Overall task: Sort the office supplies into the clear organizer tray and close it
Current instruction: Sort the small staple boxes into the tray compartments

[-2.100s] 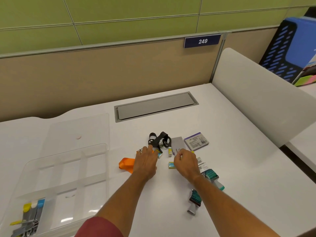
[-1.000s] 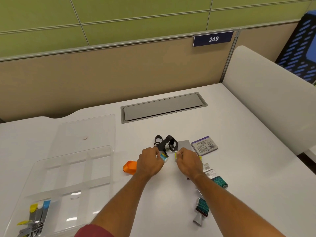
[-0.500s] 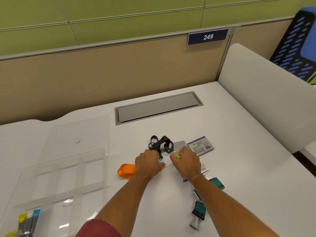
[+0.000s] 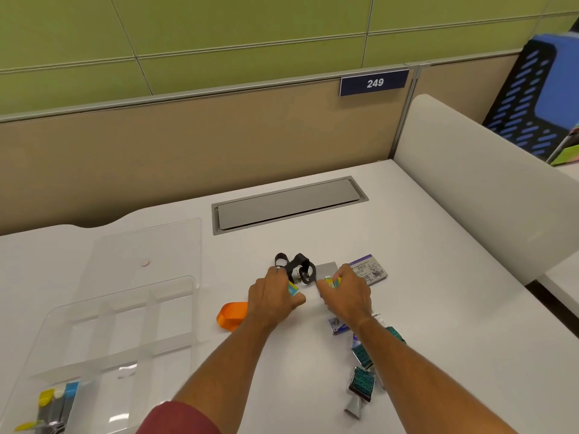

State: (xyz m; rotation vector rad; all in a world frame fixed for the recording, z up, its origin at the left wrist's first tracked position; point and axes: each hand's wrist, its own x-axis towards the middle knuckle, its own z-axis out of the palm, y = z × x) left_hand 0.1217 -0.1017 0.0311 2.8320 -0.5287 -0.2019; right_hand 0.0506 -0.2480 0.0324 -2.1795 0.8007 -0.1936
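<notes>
Both hands lie knuckles-up on the white desk (image 4: 438,308), just apart. Left hand (image 4: 272,297): fingers curled around a small blue-and-yellow item (image 4: 293,288). Right hand (image 4: 344,297): fingers curled, pinching a small yellow-and-green item (image 4: 331,280) over a grey card (image 4: 326,269). Black binder clips (image 4: 296,267) sit just beyond the fingertips; an orange loop (image 4: 232,314) lies beside the left wrist. The clear organizer tray (image 4: 103,336) stands open at the left, its lid (image 4: 147,249) behind it, with markers (image 4: 58,402) in its near corner.

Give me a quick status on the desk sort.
Left hand and right hand each pinch a small item. Organizer tray open, mostly unfilled. Nothing blocking.
</notes>
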